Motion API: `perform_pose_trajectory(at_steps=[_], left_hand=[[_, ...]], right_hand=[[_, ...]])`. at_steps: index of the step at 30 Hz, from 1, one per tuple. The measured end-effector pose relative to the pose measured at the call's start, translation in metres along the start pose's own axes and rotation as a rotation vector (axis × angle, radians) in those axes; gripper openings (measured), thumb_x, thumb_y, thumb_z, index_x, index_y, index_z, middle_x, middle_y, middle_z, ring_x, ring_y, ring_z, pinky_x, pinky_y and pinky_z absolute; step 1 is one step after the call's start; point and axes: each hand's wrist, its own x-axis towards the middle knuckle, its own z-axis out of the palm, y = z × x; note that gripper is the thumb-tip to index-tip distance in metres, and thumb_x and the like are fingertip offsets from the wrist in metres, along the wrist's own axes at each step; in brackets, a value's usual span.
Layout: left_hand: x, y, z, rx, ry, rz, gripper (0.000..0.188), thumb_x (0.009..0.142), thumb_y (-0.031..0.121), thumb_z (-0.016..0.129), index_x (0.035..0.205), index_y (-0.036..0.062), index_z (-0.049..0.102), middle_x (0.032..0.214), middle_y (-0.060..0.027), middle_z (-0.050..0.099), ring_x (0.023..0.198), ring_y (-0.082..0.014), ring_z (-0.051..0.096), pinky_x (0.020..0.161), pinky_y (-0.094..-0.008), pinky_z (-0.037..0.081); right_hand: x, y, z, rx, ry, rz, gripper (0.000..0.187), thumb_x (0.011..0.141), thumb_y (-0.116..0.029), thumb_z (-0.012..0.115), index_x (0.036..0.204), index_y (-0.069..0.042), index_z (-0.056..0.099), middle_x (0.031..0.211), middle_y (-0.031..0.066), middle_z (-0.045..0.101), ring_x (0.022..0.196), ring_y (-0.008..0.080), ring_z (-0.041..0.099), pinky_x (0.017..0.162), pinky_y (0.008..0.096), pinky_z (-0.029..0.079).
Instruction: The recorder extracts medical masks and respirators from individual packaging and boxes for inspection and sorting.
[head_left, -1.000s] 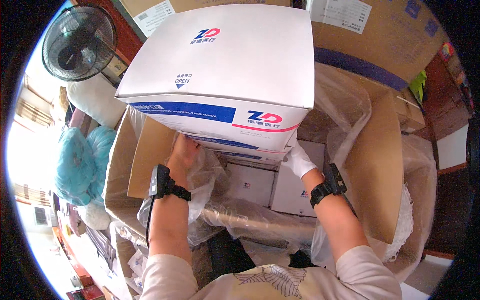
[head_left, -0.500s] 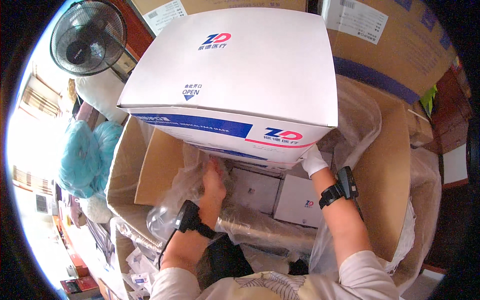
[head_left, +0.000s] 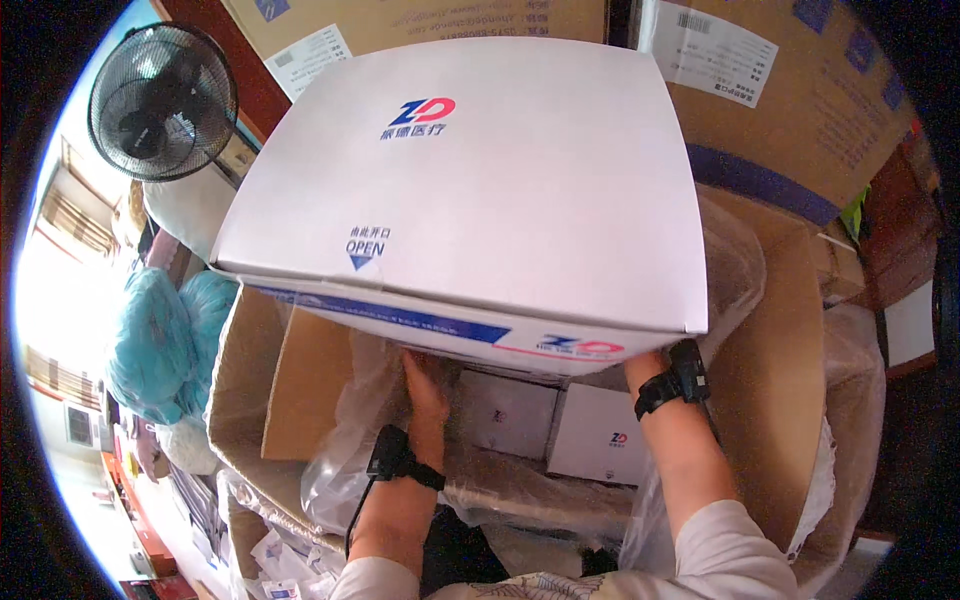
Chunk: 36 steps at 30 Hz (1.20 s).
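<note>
Here, two hands (head_left: 426, 388) reach under one box (head_left: 480, 200).

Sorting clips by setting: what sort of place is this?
Probably a cluttered indoor room, perhaps in a home, used for storing or packing goods: large cartons at the back, an open carton with white boxes inside, and a fan.

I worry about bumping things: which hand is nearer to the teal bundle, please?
Left. The left hand is to the teal bundle's right, across the carton wall; the right wrist is farther right, its hand hidden by the white box.
</note>
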Motion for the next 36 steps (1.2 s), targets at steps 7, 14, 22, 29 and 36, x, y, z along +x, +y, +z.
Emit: perform_pose_trajectory(at_steps=[7, 14, 22, 29, 36], left_hand=[[-0.016, 0.019, 0.040, -0.200, -0.110, -0.119, 0.056, 0.085, 0.052, 0.036, 0.125, 0.0130, 0.036, 0.126, -0.0064, 0.039, 0.116, -0.0252, 0.036, 0.094, -0.0454, 0.032], [-0.029, 0.042, 0.054, -0.376, 0.021, -0.183, 0.061, 0.080, 0.050, 0.045, 0.124, 0.0078, 0.042, 0.112, -0.0156, 0.051, 0.098, -0.0356, 0.049, 0.084, -0.0471, 0.040], [-0.092, 0.057, 0.011, 0.005, 0.149, -0.271, 0.066, 0.078, 0.058, 0.041, 0.126, 0.0136, 0.038, 0.122, -0.0124, 0.044, 0.111, -0.0324, 0.041, 0.093, -0.0507, 0.034], [-0.148, 0.059, -0.032, 0.093, 0.166, -0.310, 0.062, 0.079, 0.055, 0.041, 0.125, 0.0123, 0.039, 0.121, -0.0115, 0.045, 0.110, -0.0311, 0.042, 0.092, -0.0496, 0.035], [-0.181, 0.059, -0.049, 0.113, 0.148, -0.332, 0.059, 0.081, 0.051, 0.041, 0.124, 0.0110, 0.039, 0.119, -0.0106, 0.045, 0.110, -0.0298, 0.042, 0.091, -0.0484, 0.036]], right_hand=[[0.012, -0.004, -0.006, -0.201, 0.214, -0.244, 0.074, 0.085, -0.059, 0.028, 0.133, -0.003, 0.023, 0.134, 0.0126, 0.030, 0.121, 0.0233, 0.031, 0.100, 0.0338, 0.025], [0.007, 0.009, 0.012, -0.100, 0.169, -0.261, 0.065, 0.086, -0.051, 0.037, 0.125, 0.001, 0.032, 0.120, 0.0128, 0.043, 0.109, 0.0212, 0.042, 0.092, 0.0320, 0.033], [-0.032, 0.060, 0.010, -0.100, 0.266, -0.252, 0.055, 0.088, -0.049, 0.036, 0.114, -0.001, 0.038, 0.105, 0.0104, 0.048, 0.096, 0.0178, 0.046, 0.086, 0.0288, 0.037], [-0.066, 0.108, -0.003, -0.212, 0.216, -0.366, 0.051, 0.089, -0.044, 0.036, 0.116, -0.001, 0.037, 0.104, 0.0099, 0.046, 0.098, 0.0169, 0.045, 0.087, 0.0283, 0.035], [-0.080, 0.116, -0.018, 0.019, 0.018, -0.113, 0.046, 0.090, -0.038, 0.038, 0.119, -0.002, 0.037, 0.119, 0.0107, 0.041, 0.107, 0.0188, 0.042, 0.090, 0.0294, 0.035]])
